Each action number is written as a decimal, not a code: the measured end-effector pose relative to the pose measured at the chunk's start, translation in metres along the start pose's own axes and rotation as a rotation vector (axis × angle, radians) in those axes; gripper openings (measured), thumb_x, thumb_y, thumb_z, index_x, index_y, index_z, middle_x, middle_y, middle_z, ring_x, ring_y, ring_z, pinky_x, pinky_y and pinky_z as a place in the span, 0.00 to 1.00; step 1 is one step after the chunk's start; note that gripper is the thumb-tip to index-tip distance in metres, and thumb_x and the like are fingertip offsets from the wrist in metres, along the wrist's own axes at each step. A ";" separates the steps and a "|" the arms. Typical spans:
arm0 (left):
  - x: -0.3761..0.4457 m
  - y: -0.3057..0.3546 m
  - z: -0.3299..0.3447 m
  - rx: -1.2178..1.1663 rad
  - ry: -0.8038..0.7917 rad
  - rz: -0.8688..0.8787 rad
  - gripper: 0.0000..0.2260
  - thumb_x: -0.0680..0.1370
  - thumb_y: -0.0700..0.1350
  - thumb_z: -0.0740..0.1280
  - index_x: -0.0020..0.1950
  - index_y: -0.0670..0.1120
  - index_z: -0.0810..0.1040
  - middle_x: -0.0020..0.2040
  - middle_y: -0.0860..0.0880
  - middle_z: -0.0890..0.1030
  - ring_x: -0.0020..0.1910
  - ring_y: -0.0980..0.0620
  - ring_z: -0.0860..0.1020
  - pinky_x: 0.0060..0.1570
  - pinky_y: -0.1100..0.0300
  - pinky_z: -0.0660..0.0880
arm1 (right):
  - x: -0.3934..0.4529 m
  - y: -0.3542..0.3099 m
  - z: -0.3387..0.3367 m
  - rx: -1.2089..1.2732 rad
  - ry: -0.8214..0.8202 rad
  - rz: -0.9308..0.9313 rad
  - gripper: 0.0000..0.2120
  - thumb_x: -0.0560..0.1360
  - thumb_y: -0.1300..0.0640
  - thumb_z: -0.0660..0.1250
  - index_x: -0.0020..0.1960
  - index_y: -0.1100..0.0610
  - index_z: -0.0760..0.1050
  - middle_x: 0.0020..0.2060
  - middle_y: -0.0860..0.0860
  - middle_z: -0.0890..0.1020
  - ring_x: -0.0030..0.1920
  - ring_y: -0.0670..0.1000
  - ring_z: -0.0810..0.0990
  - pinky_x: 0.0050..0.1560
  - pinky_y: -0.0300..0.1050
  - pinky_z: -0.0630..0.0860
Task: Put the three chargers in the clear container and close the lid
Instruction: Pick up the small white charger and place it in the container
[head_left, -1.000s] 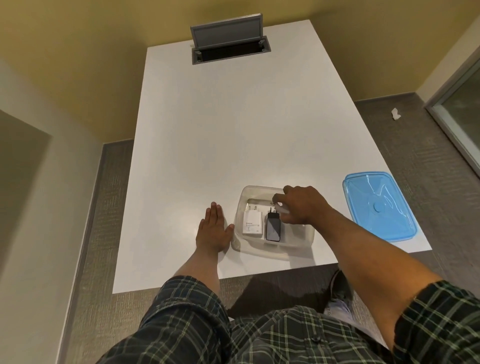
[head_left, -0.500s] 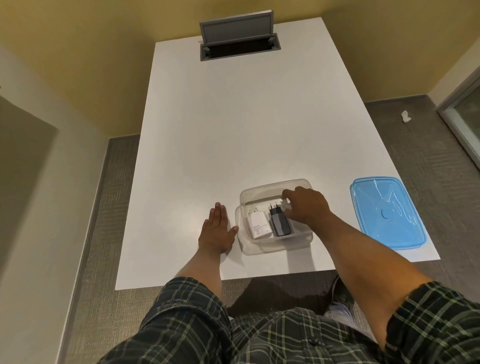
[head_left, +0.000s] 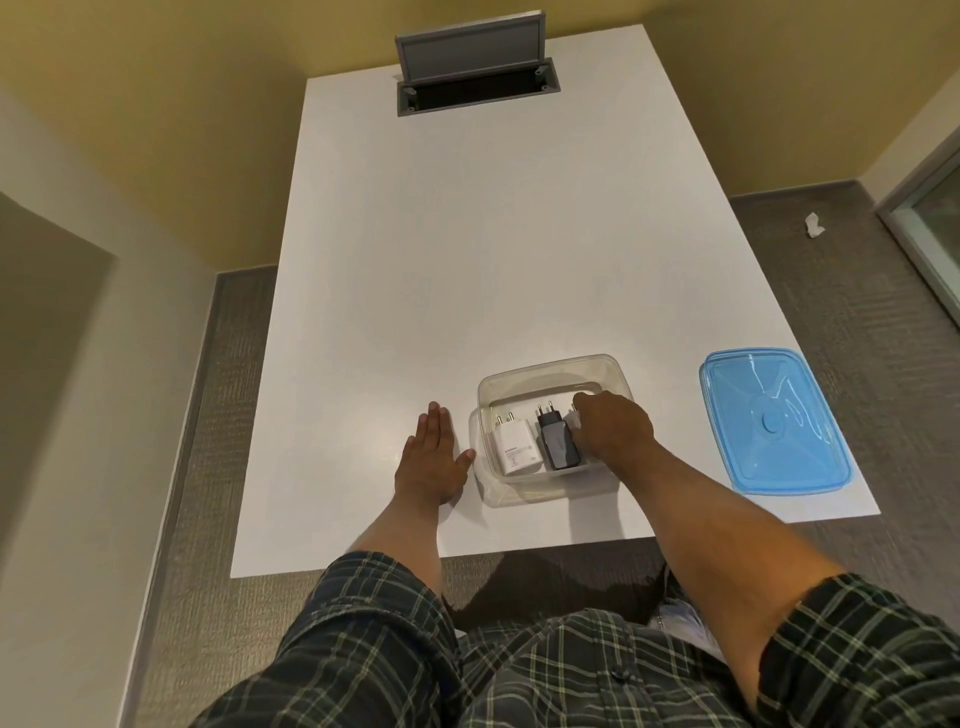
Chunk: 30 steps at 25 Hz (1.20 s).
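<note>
The clear container (head_left: 550, 369) sits open near the table's front edge. Inside it lie a white charger (head_left: 514, 446) on the left and a black charger (head_left: 557, 441) beside it, prongs pointing away from me. My right hand (head_left: 615, 428) is inside the container's right side, fingers curled over a third white charger (head_left: 574, 419), of which only a sliver shows. My left hand (head_left: 431, 460) lies flat on the table, fingers together, just left of the container. The blue lid (head_left: 771, 421) rests on the table at the right edge.
The white table (head_left: 493, 249) stretches away from me, with a grey pop-up socket box (head_left: 475, 67) at its far end. Carpet surrounds the table; a white scrap (head_left: 814, 225) lies on the floor to the right. A glass door stands at far right.
My right hand has sunk lower into the container's right side with the third charger. The two chargers lying in the container and my left hand have stayed put; the view has shifted slightly.
</note>
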<state>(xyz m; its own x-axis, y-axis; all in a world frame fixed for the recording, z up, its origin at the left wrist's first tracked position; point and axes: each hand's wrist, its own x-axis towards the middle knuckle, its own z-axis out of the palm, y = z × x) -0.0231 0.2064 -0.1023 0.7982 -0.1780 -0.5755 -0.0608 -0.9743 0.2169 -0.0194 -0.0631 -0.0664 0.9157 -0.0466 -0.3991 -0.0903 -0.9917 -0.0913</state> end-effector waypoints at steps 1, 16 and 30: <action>0.000 0.000 0.001 0.006 0.006 0.001 0.35 0.86 0.58 0.51 0.83 0.43 0.35 0.83 0.45 0.34 0.84 0.46 0.39 0.83 0.47 0.46 | 0.000 -0.001 0.000 0.002 -0.010 0.005 0.15 0.76 0.57 0.64 0.62 0.56 0.74 0.55 0.55 0.81 0.54 0.59 0.82 0.44 0.47 0.74; -0.011 -0.005 0.016 0.091 0.085 -0.002 0.33 0.86 0.60 0.45 0.83 0.46 0.34 0.83 0.47 0.33 0.84 0.48 0.37 0.83 0.47 0.43 | -0.006 -0.005 0.005 -0.024 -0.021 0.013 0.14 0.77 0.57 0.60 0.61 0.58 0.74 0.54 0.55 0.82 0.53 0.59 0.82 0.41 0.46 0.71; 0.001 0.043 -0.048 -0.063 0.727 -0.008 0.11 0.83 0.44 0.58 0.53 0.42 0.80 0.50 0.43 0.83 0.50 0.39 0.81 0.53 0.46 0.75 | -0.011 0.005 -0.031 -0.014 0.399 -0.044 0.11 0.77 0.51 0.61 0.43 0.54 0.79 0.35 0.52 0.83 0.36 0.59 0.83 0.33 0.42 0.65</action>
<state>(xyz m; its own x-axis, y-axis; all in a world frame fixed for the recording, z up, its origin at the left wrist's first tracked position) 0.0041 0.1714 -0.0556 0.9961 -0.0124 0.0875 -0.0359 -0.9616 0.2720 -0.0175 -0.0710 -0.0346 0.9990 -0.0442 -0.0095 -0.0448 -0.9952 -0.0870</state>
